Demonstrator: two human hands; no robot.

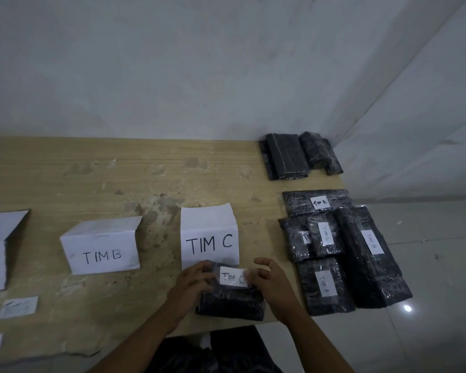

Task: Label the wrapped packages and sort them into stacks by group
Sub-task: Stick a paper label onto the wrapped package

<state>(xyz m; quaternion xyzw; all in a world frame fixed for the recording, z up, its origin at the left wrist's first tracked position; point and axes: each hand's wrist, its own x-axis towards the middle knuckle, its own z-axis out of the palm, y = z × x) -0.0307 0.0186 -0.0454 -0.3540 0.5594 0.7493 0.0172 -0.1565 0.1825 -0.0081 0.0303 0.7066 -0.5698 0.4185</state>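
Note:
A black wrapped package [230, 302] lies at the table's front edge, right below the folded paper sign "TIM C" [209, 238]. A white label reading "TIM C" [233, 277] sits on its top end. My left hand [191, 285] grips the package's left side with fingers at the label's left edge. My right hand [271, 282] pinches the label's right edge, its other fingers curled above. To the left stands the sign "TIM B" [101, 247]. A third sign [0, 249] is cut off at the far left.
Several labelled black packages [342, 251] marked TIM A, B and C lie in a group on the table's right end. Unlabelled black packages [299, 156] sit in the far right corner by the wall. Loose paper slips [18, 307] lie at the front left.

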